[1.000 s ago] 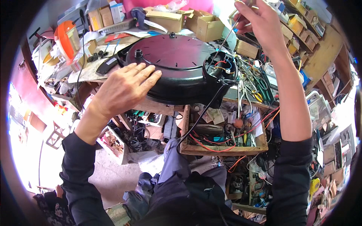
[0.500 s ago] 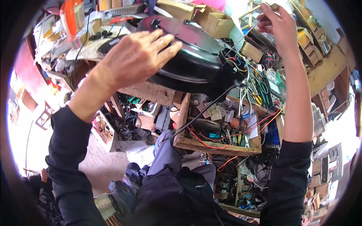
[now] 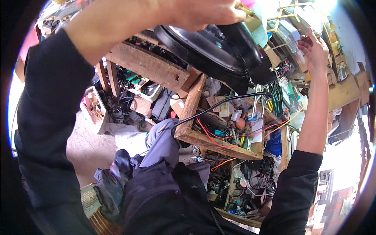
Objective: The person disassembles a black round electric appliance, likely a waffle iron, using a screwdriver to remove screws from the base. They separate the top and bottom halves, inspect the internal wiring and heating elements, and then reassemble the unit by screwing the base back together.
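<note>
A: Head view, left hand (image 3: 207, 15)?
B: Gripping the black housing (image 3: 197, 45), tilted, top centre, beyond the wooden drawer (image 3: 219, 147).
A: Right hand (image 3: 314, 51)?
B: Fingers closed on a thin tool (image 3: 287, 44), right of the housing.

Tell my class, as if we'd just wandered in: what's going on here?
A person's left hand is on a round black housing, which appears tipped at an angle. The right hand, raised off to the side, holds a thin rod-like tool. A black cable passes over an open wooden drawer full of assorted parts and wires.
</note>
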The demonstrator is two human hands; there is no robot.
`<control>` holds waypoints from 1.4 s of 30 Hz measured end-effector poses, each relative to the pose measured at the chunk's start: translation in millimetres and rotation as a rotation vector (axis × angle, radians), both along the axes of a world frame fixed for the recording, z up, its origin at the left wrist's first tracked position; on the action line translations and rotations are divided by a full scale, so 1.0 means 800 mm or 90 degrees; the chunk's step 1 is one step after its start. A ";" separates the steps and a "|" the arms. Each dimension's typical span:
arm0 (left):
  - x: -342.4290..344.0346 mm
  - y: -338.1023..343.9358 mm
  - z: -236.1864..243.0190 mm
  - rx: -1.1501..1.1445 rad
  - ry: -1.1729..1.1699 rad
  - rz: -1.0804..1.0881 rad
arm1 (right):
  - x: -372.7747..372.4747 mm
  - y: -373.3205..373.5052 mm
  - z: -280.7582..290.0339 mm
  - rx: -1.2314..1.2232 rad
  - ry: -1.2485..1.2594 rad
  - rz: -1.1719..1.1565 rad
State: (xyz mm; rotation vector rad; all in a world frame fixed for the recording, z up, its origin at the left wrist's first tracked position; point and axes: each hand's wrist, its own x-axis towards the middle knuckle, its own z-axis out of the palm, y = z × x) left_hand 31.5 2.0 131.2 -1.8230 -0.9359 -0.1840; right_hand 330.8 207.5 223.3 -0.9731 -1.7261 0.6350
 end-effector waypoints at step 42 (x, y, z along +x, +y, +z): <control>-0.024 -0.094 -0.013 -0.533 -0.778 -0.554 | 0.056 -0.065 -0.011 0.142 0.023 0.125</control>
